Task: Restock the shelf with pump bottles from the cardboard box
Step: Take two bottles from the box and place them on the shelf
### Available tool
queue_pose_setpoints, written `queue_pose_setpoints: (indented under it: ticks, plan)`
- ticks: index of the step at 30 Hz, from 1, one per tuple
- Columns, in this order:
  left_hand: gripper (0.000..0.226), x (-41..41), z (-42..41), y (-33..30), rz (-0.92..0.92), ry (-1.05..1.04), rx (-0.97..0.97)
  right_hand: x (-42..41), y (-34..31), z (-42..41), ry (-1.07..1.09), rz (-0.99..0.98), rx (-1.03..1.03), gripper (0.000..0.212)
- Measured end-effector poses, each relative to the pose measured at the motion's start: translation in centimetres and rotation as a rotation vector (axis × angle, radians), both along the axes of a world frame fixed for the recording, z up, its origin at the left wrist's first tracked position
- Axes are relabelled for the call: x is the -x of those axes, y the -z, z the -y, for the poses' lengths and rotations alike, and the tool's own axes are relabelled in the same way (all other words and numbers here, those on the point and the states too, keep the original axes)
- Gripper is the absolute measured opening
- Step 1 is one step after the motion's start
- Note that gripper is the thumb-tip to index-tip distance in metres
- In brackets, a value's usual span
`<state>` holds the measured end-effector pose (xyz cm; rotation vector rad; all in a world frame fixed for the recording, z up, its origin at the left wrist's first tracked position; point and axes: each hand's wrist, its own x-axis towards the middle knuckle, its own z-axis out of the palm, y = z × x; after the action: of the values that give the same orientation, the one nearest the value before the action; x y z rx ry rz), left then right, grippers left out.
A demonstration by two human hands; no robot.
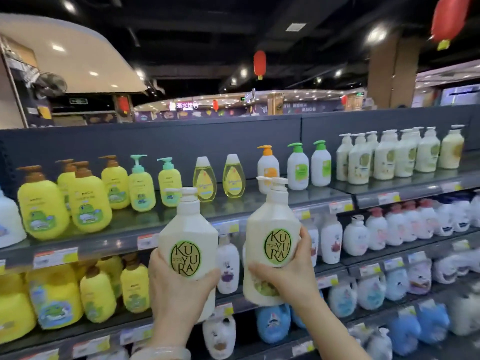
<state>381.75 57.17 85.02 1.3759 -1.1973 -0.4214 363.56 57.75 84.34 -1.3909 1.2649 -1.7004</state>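
both hands, left hand (179, 287) and right hand (283, 276), each grip a pump bottle (188, 245); next, seat them on the top shelf (259, 201), far right.

Two bare hands, left (179, 289) and right (285, 271), forearms uncovered, no sleeves visible. Pale translucent bangle (161, 353) on left wrist.

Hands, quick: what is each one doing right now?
Left hand: fingers curled round the left cream pump bottle.
Right hand: fingers gripping the right cream pump bottle.
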Motion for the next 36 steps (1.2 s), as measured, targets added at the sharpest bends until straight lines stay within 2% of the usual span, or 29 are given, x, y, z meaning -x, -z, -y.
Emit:
queue_pose_setpoints:
  ticks: [8, 10, 13, 19, 25, 34, 36]
  plan:
    - [0.088, 17.7, 0.7, -0.2, -0.011, 0.149, -0.015, 16.5, 0.0, -1.3, 0.103, -0.013, 0.033, 0.098]
    - [0.084, 21.6, 1.1, -0.6, -0.011, 0.183, -0.017, 20.1, 0.4, -1.5, 0.153, 0.001, -0.004, 0.106]
    - [0.089, 26.7, 2.1, -1.2, -0.002, 0.254, -0.004, 24.9, 0.4, -1.5, 0.237, 0.011, -0.052, 0.122]
    - [0.095, 36.1, 5.6, -2.0, 0.004, 0.364, 0.029, 33.8, 0.1, -0.8, 0.338, 0.037, -0.015, 0.105]
    - [0.092, 45.3, 10.5, -1.5, -0.007, 0.42, 0.052, 42.6, 0.3, 3.0, 0.442, -0.008, 0.005, 0.091]
    - [0.099, 57.5, 19.8, -3.5, -0.047, 0.453, 0.054, 55.1, -1.8, 11.9, 0.501, -0.046, -0.013, 0.117]
    - [0.102, 59.4, 21.2, -3.9, -0.037, 0.457, 0.059, 57.6, -1.8, 13.4, 0.497, -0.034, 0.0, 0.117]
